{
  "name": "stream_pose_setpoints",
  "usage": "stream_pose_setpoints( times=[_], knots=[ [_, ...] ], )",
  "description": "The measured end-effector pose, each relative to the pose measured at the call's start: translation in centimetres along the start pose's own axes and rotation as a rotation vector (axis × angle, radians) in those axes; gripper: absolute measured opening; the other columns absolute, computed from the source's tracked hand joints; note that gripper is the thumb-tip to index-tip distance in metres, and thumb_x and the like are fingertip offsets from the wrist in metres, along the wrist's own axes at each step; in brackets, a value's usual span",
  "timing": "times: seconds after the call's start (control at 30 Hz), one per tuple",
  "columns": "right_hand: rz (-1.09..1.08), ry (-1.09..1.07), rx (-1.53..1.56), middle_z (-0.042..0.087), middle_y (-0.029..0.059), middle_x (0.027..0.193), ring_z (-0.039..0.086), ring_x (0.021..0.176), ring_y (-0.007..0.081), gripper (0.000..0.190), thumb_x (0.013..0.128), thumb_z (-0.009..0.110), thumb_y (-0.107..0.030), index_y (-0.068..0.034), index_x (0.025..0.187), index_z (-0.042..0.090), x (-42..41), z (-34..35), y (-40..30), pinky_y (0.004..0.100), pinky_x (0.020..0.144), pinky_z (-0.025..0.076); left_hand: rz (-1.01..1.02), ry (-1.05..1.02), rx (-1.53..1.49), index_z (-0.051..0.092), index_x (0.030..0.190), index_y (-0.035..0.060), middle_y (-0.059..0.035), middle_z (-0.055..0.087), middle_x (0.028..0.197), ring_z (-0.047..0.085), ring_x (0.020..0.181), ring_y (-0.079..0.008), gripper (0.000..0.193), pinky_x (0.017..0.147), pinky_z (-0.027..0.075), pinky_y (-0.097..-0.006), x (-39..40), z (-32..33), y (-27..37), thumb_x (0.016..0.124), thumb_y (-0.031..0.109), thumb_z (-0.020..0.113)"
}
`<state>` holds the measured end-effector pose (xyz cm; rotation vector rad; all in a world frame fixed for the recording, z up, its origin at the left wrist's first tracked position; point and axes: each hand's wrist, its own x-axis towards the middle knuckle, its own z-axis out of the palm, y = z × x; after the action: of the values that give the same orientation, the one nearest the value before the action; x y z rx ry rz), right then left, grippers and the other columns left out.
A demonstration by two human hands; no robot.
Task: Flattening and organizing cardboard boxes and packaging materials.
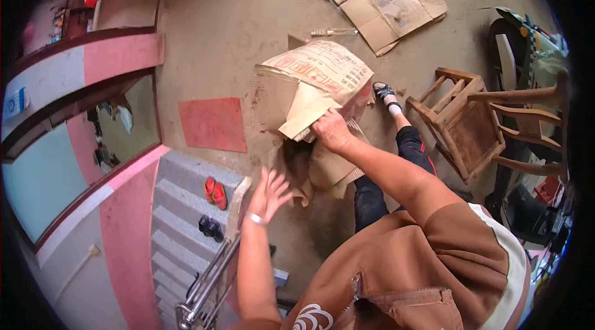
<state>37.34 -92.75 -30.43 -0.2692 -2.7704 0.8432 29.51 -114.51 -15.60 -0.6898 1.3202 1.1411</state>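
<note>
A large brown cardboard piece with red and black print [320, 67] stands bulging in front of me. Corrugated cardboard edges [276, 97] show along its left side. My right hand [332, 130] grips a folded cardboard flap [309, 106] at its near edge. Below that hand, more torn brown cardboard [327, 162] hangs by my leg, around a dark gap. My left hand [269, 195] is raised to the left of the cardboard, its fingers spread and nothing in it; a metal band is on the wrist.
Flattened cardboard [386, 4] lies on the floor ahead, near a clear bottle-like object [334, 32]. A wooden chair [465, 120] lies tipped at right, before a motorbike [520, 46]. At left are a red mat [213, 124], steps [186, 199] with slippers [215, 193] and a metal railing [209, 279].
</note>
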Motion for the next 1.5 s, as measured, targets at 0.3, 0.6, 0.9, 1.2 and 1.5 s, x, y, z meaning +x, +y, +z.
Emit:
stream_pose_setpoints(
  times=[0.3,0.6,0.9,1.2,1.5],
  knots=[
    [-0.052,-0.236,0.181,0.058,0.0048,0.085,0.053,0.09,0.0235,0.025,0.075,0.048,-0.014,-0.005,0.097,0.056,-6.0,-0.1,-4.6,0.034,0.081,0.04,0.232,-0.046,-0.599,0.053,0.115,0.007,-0.0122,0.054,0.117,0.05,0.109,-0.0271,0.044,0.092,0.041,-0.0443,15.5,2.5,-5.5,0.086,0.039,0.054],
    [0.445,-0.325,0.46,0.058,0.0176,0.103,0.057,0.092,0.0286,0.039,0.075,0.057,-0.014,-0.008,0.113,0.055,-3.9,-6.0,2.6,0.038,0.081,0.046,0.262,-0.05,-0.585,0.053,0.112,0.0018,-0.0096,0.058,0.109,0.055,0.102,-0.0241,0.028,0.092,0.043,-0.0414,13.5,1.0,-9.9,0.085,0.012,0.057],
    [-0.103,-0.484,0.51,0.062,0.0072,0.088,0.054,0.092,0.0241,0.036,0.069,0.056,-0.012,-0.011,0.105,0.059,-0.2,1.6,-5.7,0.0374,0.085,0.037,0.177,-0.031,-0.661,0.044,0.125,0.008,-0.0063,0.05,0.121,0.049,0.11,-0.0243,0.047,0.096,0.039,-0.0402,11.4,1.4,-12.3,0.081,0.007,0.059],
    [-0.178,-0.596,0.645,0.06,0.0148,0.086,0.054,0.094,0.0329,0.029,0.062,0.056,-0.002,0.0,0.091,0.061,-4.2,-0.7,-4.0,0.0395,0.084,0.043,0.158,-0.097,-0.769,0.052,0.117,0.0047,-0.011,0.057,0.114,0.053,0.106,-0.0259,0.046,0.091,0.043,-0.0412,12.9,3.2,-11.7,0.087,0.039,0.054],
    [0.194,-0.358,0.021,0.046,0.0194,0.122,0.044,0.113,0.0335,0.063,0.07,0.064,-0.018,-0.002,0.125,0.038,-0.3,0.0,1.0,0.0397,0.097,0.035,0.267,-0.072,-0.855,0.053,0.112,-0.0002,-0.0127,0.059,0.107,0.06,0.095,-0.0248,0.026,0.082,0.051,-0.0388,12.3,2.0,-12.5,0.09,0.012,0.049]
  ],
)
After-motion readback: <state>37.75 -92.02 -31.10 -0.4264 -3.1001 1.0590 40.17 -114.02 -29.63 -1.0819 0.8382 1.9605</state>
